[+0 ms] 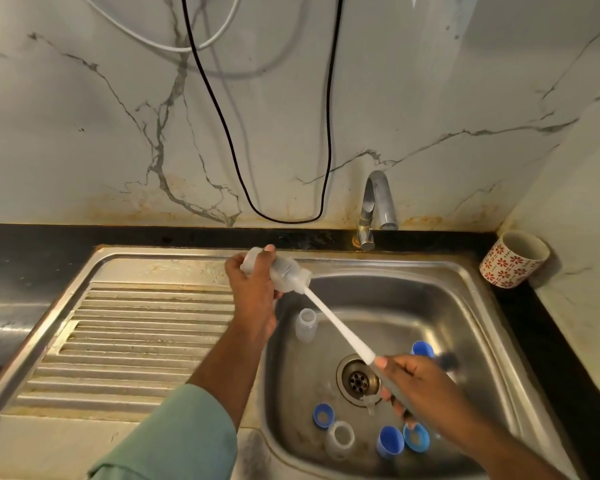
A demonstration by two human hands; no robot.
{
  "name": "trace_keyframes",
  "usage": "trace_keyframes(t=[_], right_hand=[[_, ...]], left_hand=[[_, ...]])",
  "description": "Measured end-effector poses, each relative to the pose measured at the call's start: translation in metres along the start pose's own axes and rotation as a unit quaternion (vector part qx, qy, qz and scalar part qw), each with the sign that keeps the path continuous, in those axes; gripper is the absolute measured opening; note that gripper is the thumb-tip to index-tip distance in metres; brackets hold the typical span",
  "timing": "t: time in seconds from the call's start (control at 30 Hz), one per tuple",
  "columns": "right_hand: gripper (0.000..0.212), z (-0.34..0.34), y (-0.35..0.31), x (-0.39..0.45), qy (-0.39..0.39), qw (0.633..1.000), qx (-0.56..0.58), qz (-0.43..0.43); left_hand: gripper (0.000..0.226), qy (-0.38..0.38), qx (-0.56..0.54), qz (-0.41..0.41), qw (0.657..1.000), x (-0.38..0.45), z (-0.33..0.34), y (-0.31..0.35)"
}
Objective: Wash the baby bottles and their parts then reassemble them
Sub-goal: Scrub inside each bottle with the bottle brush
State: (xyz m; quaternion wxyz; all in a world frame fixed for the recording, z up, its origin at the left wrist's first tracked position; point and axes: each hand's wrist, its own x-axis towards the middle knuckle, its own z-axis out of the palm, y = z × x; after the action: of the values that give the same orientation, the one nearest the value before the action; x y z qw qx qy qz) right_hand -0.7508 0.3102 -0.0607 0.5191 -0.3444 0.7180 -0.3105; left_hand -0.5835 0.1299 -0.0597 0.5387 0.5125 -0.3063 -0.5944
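While the bottle (274,270) is clamped in left-hand (253,289) fingers above the sink's (465,306) far-left rim, the brush (340,330) handle is gripped by right-hand (420,386) fingers.

Two bare hands are showing, left hand (253,292) and right hand (426,389), no rings or watch on view. A loose pale green sleeve (184,434) is covering the left forearm, while the right forearm is showing bare all the way down to the frame's edge.
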Motion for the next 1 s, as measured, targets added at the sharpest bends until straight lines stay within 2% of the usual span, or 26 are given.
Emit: trace_keyframes(t=[0.1, 0.17, 0.33, 0.47, 0.53, 0.6, 0.67, 0.73, 0.8, 0.87, 0.9, 0.93, 1.0], right_hand=[[0.026, -0.008, -0.020, 0.011, 0.014, 0.999, -0.023, -0.031], [0.020, -0.020, -0.037, 0.018, 0.040, 0.992, -0.086, -0.081], [0.024, -0.041, -0.063, 0.020, 0.092, 0.941, -0.258, -0.201], [0.015, -0.041, -0.070, 0.026, 0.112, 0.961, -0.160, -0.194], [0.019, -0.034, -0.065, 0.028, 0.077, 0.976, -0.122, -0.162], [0.021, -0.037, -0.063, 0.027, 0.037, 0.982, -0.135, -0.131], [0.017, -0.057, -0.066, 0.029, 0.051, 0.961, -0.232, -0.144], [0.018, -0.077, -0.073, 0.032, 0.098, 0.912, -0.352, -0.188], [0.025, -0.079, -0.073, 0.029, 0.148, 0.873, -0.415, -0.212], [0.026, -0.067, -0.065, 0.027, 0.168, 0.857, -0.430, -0.230], [0.025, -0.058, -0.061, 0.025, 0.155, 0.875, -0.400, -0.225], [0.025, -0.051, -0.057, 0.021, 0.126, 0.909, -0.339, -0.207], [0.031, -0.051, -0.053, 0.012, 0.062, 0.968, -0.204, -0.133]], left_hand=[[0.041, -0.042, 0.032, 0.041, 0.998, 0.003, 0.008, 0.007], [0.040, -0.065, 0.039, 0.053, 0.996, 0.011, 0.012, 0.020], [0.030, -0.073, 0.039, 0.063, 0.995, 0.032, 0.009, 0.044], [0.029, -0.129, -0.031, 0.025, 0.991, 0.030, 0.014, 0.047], [0.036, -0.147, -0.052, 0.007, 0.988, 0.029, 0.015, 0.050], [0.039, -0.157, -0.047, 0.005, 0.986, 0.031, 0.009, 0.051], [0.041, -0.153, -0.040, 0.003, 0.987, 0.032, 0.002, 0.047], [0.041, -0.138, -0.061, -0.006, 0.989, 0.028, 0.000, 0.037], [0.036, -0.112, -0.106, -0.031, 0.988, 0.021, 0.005, 0.025], [0.031, -0.096, -0.146, -0.066, 0.982, 0.014, 0.011, 0.015], [0.032, -0.095, -0.156, -0.084, 0.980, 0.012, 0.013, 0.012], [0.033, -0.096, -0.159, -0.098, 0.978, 0.011, 0.014, 0.010], [0.034, -0.104, -0.148, -0.116, 0.977, 0.013, 0.010, 0.010]])
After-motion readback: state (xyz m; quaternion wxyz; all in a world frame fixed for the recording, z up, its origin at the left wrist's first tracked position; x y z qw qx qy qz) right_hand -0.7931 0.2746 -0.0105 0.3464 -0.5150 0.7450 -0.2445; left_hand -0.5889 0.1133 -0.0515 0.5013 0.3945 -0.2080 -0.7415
